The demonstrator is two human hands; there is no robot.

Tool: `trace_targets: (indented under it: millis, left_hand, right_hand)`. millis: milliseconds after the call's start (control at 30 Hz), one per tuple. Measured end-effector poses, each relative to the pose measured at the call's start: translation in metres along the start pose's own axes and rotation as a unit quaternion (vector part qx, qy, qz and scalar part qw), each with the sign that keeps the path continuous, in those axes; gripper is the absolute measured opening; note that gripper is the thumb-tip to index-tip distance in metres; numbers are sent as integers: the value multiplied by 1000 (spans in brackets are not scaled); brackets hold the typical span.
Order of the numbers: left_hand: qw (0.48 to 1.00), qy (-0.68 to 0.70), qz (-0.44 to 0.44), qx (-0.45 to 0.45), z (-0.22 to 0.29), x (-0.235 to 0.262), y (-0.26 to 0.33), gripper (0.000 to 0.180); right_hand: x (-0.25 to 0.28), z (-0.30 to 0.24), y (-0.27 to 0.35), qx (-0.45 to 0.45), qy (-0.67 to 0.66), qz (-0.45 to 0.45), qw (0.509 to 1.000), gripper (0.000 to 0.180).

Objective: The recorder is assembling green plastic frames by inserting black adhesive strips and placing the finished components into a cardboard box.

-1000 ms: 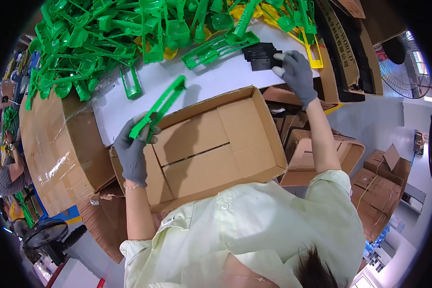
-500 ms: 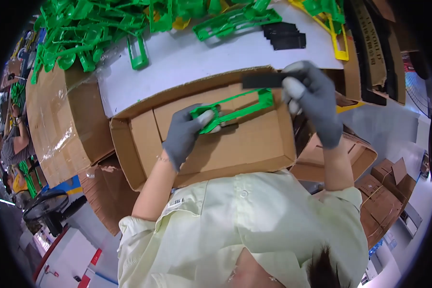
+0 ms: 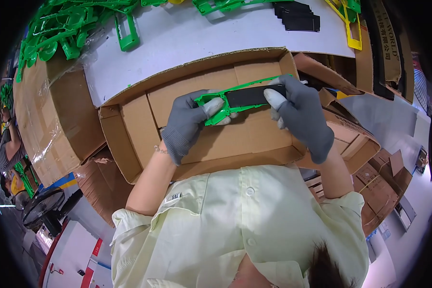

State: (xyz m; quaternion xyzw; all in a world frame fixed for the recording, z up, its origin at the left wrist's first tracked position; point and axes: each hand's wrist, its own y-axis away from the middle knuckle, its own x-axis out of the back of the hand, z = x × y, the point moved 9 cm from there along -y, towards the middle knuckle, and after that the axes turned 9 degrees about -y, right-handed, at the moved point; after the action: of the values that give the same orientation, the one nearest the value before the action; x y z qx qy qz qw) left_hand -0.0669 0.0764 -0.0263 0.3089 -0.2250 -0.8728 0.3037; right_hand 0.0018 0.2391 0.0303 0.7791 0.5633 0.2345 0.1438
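Over an open cardboard box (image 3: 225, 144), my gloved left hand (image 3: 191, 117) is closed round the near-left end of a green plastic frame (image 3: 217, 118). My right hand (image 3: 300, 113), also gloved in grey, pinches the right end of a black rectangular strip (image 3: 247, 96). That strip lies along the frame's long opening, between its green side rails. Whether it is fully seated cannot be seen. The frame's right end is partly hidden by my right fingers.
Green plastic parts (image 3: 72, 29) are heaped at the far left of the white table (image 3: 168, 45). More black strips (image 3: 297, 18) lie at the back, beside a yellow frame (image 3: 353, 33). Cardboard boxes stand left (image 3: 53, 115) and right (image 3: 343, 139). Another person (image 3: 9, 144) is at far left.
My right hand has brought the black strip down and left, from above the green frame into its opening. My left hand keeps its hold on the frame.
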Motion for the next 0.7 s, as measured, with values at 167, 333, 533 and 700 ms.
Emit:
trace_targets:
  millis: [167, 333, 533, 700]
  left_hand:
    - [1000, -18, 18, -13, 2, 1, 3, 31]
    - [998, -26, 32, -41, 5, 3, 8, 29]
    - [999, -13, 31, -27, 6, 0, 13, 30]
    - [995, -81, 61, -20, 11, -8, 16, 31]
  right_hand:
    - [-6, -15, 5, 65, 105, 21, 992, 12]
    - [-10, -25, 11, 136, 171, 29, 975, 12]
    - [-10, -14, 5, 54, 85, -3, 995, 12]
    - [-9, -25, 14, 183, 342, 80, 918, 18]
